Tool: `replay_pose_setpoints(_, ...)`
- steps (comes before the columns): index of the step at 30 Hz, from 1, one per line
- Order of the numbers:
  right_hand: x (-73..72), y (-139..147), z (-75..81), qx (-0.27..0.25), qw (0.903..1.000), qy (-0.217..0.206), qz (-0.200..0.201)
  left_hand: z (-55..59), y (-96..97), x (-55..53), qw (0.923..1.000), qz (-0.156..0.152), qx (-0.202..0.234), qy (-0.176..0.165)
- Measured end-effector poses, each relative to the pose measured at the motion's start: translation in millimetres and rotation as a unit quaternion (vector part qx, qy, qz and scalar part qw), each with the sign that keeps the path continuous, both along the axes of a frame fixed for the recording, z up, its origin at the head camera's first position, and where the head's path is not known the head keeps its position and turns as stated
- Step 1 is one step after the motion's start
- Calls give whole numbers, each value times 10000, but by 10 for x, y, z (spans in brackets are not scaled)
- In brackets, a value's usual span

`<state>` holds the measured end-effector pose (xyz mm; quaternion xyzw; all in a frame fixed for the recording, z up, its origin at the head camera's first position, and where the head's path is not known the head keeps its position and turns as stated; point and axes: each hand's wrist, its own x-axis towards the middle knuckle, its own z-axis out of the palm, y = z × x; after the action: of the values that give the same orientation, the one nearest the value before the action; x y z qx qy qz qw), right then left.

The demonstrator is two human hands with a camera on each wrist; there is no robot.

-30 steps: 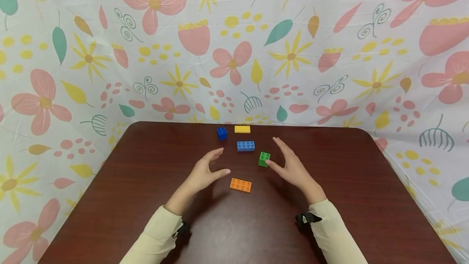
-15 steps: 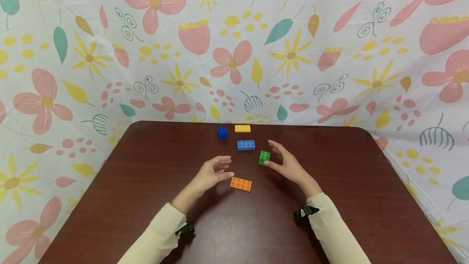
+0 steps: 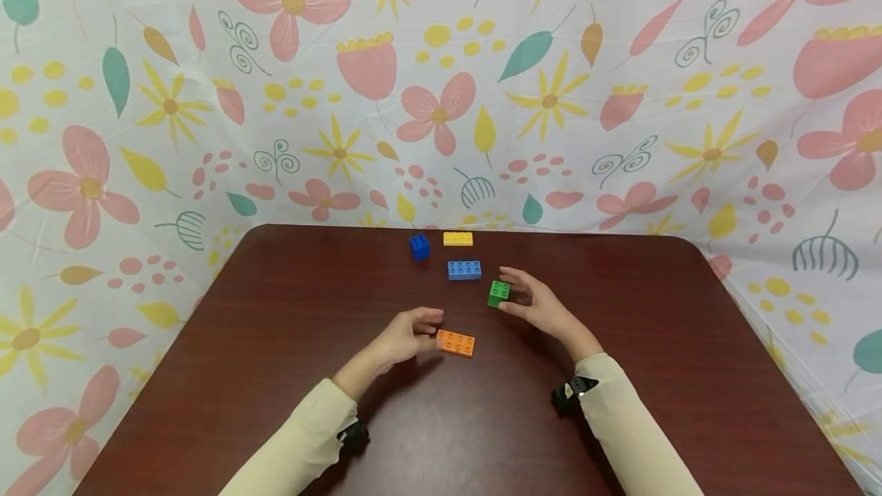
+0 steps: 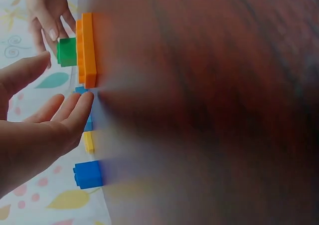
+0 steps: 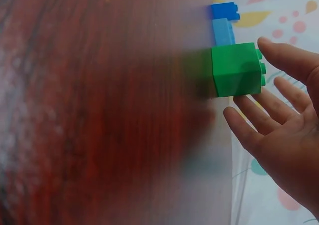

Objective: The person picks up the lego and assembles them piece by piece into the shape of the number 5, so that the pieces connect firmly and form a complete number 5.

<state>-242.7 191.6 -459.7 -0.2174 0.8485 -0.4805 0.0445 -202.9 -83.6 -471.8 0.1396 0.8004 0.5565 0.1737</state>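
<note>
Just left of the orange brick [image 3: 456,343], my left hand [image 3: 406,339] hovers with thumb and fingers spread apart, the thumb tip overlapping the brick's left end in the head view. In the left wrist view a gap shows between those fingers [image 4: 75,112] and the orange brick [image 4: 88,50]. My right hand [image 3: 544,308] is at the right side of the small green brick [image 3: 499,294], thumb and fingers parted around it. From the right wrist view, the green brick [image 5: 237,70] stands beyond the parted fingers; whether they touch it I cannot tell.
Behind the green brick lies a light blue brick [image 3: 465,270]. Farther back are a dark blue brick [image 3: 419,246] and a flat yellow brick [image 3: 458,239], near the far edge of the dark brown table [image 3: 310,289]. A floral cloth [image 3: 441,98] hangs behind it.
My left hand has moved right and nearer to me, up to the orange brick. The right hand's fingers have drawn closer to the green brick. The bricks stay where they were.
</note>
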Motion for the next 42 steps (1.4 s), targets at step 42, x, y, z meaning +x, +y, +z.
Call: replay_pose_setpoints(42, 36, -113, 160, 253, 9994, -197, -88, -70, 94, -12, 9943, 273, -843, 586)
